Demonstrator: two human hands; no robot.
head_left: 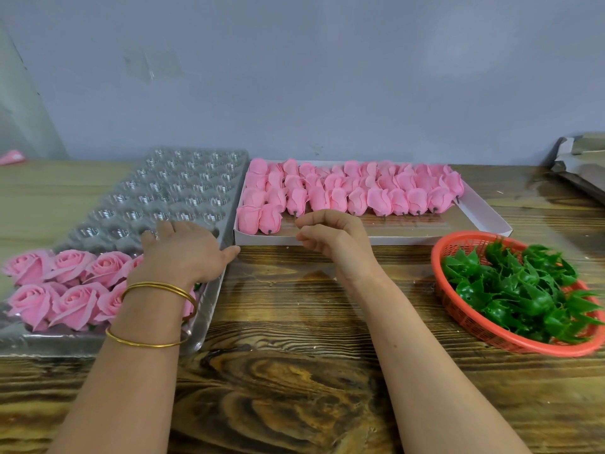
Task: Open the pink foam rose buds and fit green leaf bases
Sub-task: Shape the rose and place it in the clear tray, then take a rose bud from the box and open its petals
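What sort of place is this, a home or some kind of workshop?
Likely an artificial-flower assembly workshop: a white box packed with closed pink foam buds, a clear plastic tray holding finished roses, and a red basket of green leaf bases on a wooden table.

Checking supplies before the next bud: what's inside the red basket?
The red basket holds a loose heap of green leaf bases. Its floor and anything beneath the heap are covered.
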